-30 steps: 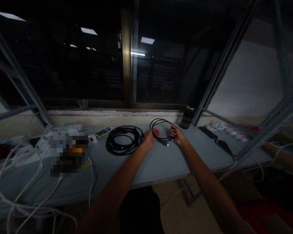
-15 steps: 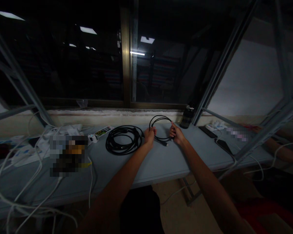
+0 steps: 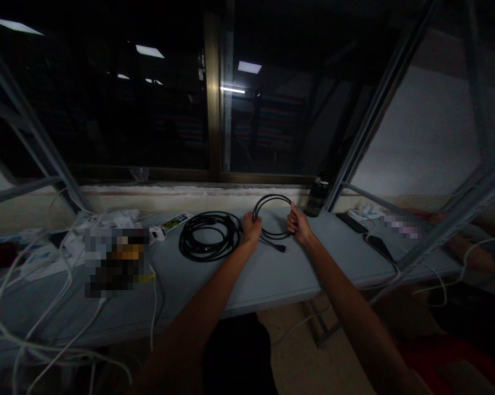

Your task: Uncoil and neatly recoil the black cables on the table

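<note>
A black cable (image 3: 273, 196) hangs in a round loop between my two hands, just above the grey table (image 3: 272, 280). My left hand (image 3: 253, 226) is closed on the left side of the loop. On the right side, my right hand (image 3: 299, 222) pinches the loop with its fingers closed. Below the loop, a dark cable plug (image 3: 281, 248) with a lighter tip shows near the tabletop. A larger coil of black cable (image 3: 185, 241) lies flat on the table, just left of my left hand.
A dark bottle (image 3: 316, 196) stands behind my right hand by the metal frame post. White cables (image 3: 62, 274) and a pixelated item crowd the left side. Dark flat devices (image 3: 352, 223) lie to the right, where another person's arm (image 3: 470, 249) reaches in. A window is behind the table.
The loop between my hands has become rounder and neater, its strands closer together. My right hand has shifted very slightly right; the plug below has moved a little.
</note>
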Demonstrator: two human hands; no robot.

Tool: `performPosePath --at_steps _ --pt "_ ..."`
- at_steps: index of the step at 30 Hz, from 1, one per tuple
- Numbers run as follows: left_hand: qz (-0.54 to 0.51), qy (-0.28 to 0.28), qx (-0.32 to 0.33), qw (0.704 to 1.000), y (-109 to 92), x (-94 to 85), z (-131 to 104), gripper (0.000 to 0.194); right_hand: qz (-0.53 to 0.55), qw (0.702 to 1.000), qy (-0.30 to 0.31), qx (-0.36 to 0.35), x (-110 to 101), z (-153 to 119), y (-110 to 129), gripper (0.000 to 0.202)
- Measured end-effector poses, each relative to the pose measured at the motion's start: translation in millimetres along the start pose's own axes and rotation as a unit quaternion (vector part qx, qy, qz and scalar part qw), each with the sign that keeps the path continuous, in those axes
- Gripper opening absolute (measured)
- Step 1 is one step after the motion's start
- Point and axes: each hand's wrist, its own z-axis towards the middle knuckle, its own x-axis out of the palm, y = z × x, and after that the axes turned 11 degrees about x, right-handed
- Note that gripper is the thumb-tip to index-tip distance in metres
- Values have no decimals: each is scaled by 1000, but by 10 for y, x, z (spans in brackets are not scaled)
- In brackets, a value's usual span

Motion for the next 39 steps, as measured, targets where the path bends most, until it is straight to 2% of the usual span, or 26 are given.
performPosePath --at_steps 9,24,39 --pt "-14 20 -22 999 -28 19 27 3 -25 999 -21 -6 -41 55 -49 79" --pt "-71 34 -24 997 -156 39 -83 11 -22 1000 -22 -5 -48 66 -84 69" --pt "-80 30 -49 995 -228 47 -87 10 -29 999 -25 0 -37 45 -66 71"
